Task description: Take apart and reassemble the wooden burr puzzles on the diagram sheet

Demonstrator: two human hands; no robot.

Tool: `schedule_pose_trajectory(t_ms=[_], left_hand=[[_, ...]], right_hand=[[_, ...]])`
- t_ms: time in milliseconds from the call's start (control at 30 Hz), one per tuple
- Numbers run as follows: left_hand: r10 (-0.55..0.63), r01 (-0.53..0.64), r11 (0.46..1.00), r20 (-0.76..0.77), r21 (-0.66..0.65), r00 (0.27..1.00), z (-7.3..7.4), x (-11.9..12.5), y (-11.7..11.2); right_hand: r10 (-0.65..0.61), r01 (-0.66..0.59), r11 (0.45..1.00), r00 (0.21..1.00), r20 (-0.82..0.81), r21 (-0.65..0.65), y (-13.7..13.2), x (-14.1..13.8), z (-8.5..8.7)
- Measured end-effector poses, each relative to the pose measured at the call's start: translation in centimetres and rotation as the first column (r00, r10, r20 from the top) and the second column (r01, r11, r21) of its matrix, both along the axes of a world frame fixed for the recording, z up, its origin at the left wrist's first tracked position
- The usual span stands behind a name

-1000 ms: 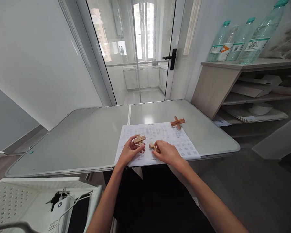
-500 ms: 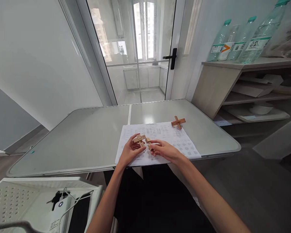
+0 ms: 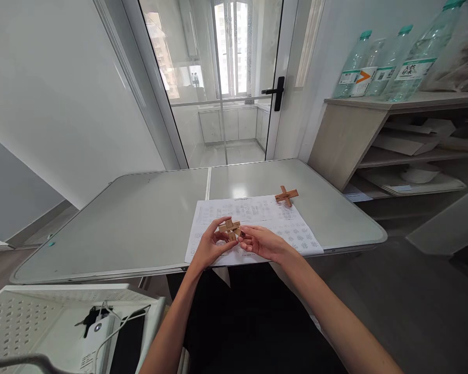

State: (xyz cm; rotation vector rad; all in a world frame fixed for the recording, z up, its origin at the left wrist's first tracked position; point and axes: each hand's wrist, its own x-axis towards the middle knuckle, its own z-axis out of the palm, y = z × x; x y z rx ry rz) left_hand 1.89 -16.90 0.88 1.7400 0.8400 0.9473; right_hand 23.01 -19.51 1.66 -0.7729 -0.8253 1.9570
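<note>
A small wooden puzzle cluster (image 3: 230, 228) of crossed light-wood blocks is held just above a printed instruction sheet (image 3: 292, 231). My left hand (image 3: 209, 246) pinches it from the left with thumb and fingers closed round it. My right hand (image 3: 263, 242) grips its right side, where one block meets the others. A darker wooden cross (image 3: 286, 196) lies at the sheet's far right corner, away from both hands.
The grey folding table (image 3: 140, 218) stands before a glass door (image 3: 218, 83). A wooden shelf unit (image 3: 378, 135) with water bottles (image 3: 393, 65) on top is at the right. A white perforated cart (image 3: 35, 322) with a device and cables sits at lower left.
My right hand picked a loose block off the sheet and carried it left to the pieces in my left hand. Both hands now meet on one cluster, raised slightly.
</note>
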Motion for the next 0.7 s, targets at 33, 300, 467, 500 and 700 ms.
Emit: schedule_pose_trajectory(t_ms=[33,300,467,500,700], left_hand=[[-0.001,0.001,1.0,-0.001,0.004,1.0,0.08,0.02,-0.05],[-0.027,0.029,0.999,-0.039,0.039,0.999,0.08,-0.04,-0.1],[-0.035,0.041,0.997,-0.098,0.06,0.995,-0.1,-0.05,-0.18],[-0.039,0.046,0.997,-0.108,0.062,0.993,-0.09,-0.04,-0.2],[-0.057,0.06,0.998,-0.101,0.029,0.993,0.08,-0.03,-0.33]], right_hand=[[-0.006,0.005,1.0,1.0,-0.004,-0.008,-0.05,-0.1,0.03],[-0.009,0.008,0.999,1.0,-0.03,-0.049,-0.21,-0.48,0.05],[0.029,-0.029,0.999,0.999,0.023,0.014,-0.45,-0.94,0.09],[0.03,-0.031,0.999,0.998,0.053,0.025,-0.48,-1.01,0.05],[0.015,-0.035,0.996,0.972,0.235,0.081,-0.48,-1.03,-0.33]])
